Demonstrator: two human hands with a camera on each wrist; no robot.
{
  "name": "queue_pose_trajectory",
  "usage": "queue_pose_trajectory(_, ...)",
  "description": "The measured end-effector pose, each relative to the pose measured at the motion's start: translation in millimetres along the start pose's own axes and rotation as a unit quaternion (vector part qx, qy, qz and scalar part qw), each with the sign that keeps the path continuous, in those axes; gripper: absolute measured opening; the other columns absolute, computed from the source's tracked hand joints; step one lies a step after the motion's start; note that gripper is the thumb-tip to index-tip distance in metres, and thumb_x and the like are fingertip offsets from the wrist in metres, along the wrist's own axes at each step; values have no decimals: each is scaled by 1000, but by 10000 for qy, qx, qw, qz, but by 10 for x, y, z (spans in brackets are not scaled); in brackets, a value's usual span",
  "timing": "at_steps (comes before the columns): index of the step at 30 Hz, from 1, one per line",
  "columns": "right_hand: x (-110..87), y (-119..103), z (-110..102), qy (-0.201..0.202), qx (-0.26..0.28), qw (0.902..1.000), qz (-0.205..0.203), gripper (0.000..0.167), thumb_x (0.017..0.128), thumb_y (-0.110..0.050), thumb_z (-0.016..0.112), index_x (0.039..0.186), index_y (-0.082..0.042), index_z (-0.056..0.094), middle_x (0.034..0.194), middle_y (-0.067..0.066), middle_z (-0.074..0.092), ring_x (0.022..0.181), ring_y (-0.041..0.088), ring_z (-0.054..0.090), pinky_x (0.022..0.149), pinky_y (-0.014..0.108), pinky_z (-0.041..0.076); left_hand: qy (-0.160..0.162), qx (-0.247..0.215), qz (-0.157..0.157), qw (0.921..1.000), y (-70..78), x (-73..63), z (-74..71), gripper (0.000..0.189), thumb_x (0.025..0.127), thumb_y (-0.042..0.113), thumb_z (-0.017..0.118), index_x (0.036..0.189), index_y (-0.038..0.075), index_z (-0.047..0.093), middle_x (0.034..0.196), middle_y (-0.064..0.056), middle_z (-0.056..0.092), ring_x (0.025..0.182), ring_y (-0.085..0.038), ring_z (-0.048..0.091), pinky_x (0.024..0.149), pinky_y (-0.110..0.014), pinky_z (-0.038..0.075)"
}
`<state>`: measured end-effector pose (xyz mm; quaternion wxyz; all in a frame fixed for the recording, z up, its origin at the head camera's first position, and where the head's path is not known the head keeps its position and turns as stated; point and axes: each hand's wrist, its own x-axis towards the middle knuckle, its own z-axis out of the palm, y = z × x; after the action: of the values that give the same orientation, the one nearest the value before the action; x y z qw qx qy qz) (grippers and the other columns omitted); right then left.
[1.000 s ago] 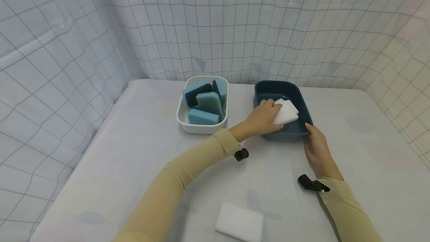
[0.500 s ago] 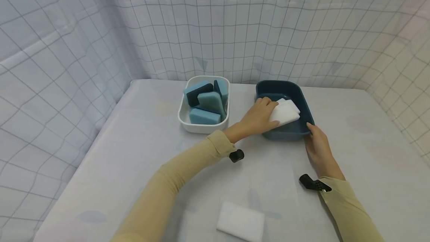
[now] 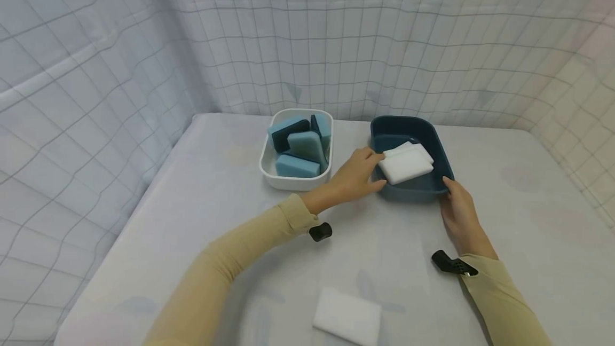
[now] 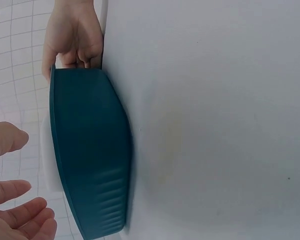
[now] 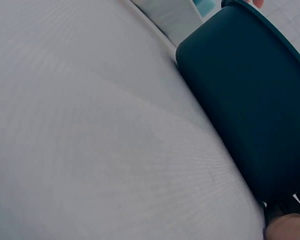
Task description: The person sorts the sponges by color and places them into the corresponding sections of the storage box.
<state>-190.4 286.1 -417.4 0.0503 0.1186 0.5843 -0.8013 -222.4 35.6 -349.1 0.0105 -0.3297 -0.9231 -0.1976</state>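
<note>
A dark teal bin (image 3: 410, 195) stands on the table at the back right, with white sponge blocks (image 3: 407, 166) lying stacked inside it. My right hand (image 3: 460, 215) grips its near right corner, thumb at the rim and fingers against the outer wall. Beside the left rim, my left hand (image 3: 356, 178) has its thumb and fingers spread apart and holds nothing. In the left wrist view, its fingers (image 4: 25, 212) are apart from the teal wall. Another white sponge block (image 3: 347, 316) lies flat on the table near the front.
A white bin (image 3: 294, 183) with several blue sponges (image 3: 298, 166), some with dark faces, stands left of the teal bin. Grid-patterned curtains (image 3: 336, 41) hang behind the table and along both sides.
My left hand has let go of the white sponge block, leaving it in the teal bin, and has drawn back to the left. My right hand keeps its grip on the bin.
</note>
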Motion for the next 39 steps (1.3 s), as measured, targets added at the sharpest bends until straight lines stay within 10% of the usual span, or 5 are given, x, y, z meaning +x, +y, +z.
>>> queue_pose_trajectory(26, -18, -14, 4, 39, 136, 9998, 126, 76, 99, -37, 41, 150, -14, -11, 157, -9, -17, 146, 7, -11, 120, 26, -1, -211, -424, 724, 9962, 71, -620, 8, 48, 89, 29, 63, 130, 6, 52, 125, -6, 53, 115, -16, 49, 97, -25, 46)
queue_pose_trajectory(39, -13, -20, 18, 133, 119, 9997, 191, 77, 99, -37, 42, 150, -14, -11, 157, -10, -16, 146, 6, -9, 120, 25, 0, -1169, -725, 563, 9889, 122, -956, 64, 48, 89, 30, 63, 131, 10, 52, 126, -4, 52, 116, -15, 46, 97, -22, 45)
